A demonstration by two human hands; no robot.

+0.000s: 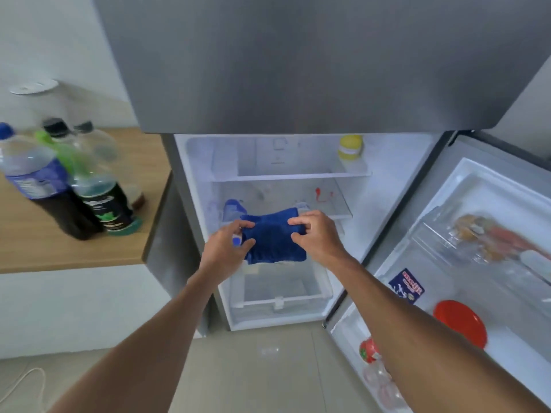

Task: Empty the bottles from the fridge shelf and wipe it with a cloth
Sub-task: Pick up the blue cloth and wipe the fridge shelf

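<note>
Several bottles [59,177] stand on the wooden tabletop [74,248] at left; a blue-capped bottle [234,208] lies on the fridge shelf [337,208]. In front, left hand [226,247] and right hand [320,235] each pinch an end of the blue cloth [272,238], arms outstretched.

Pretty bright overall, the fridge interior [387,180] is glowing almost washed-out white. Bottles [59,180] on the left are smeared with motion blur, door shelves [492,242] on the right are soft too. Wide-angle lens bends the edges, hardly any real shadows
</note>
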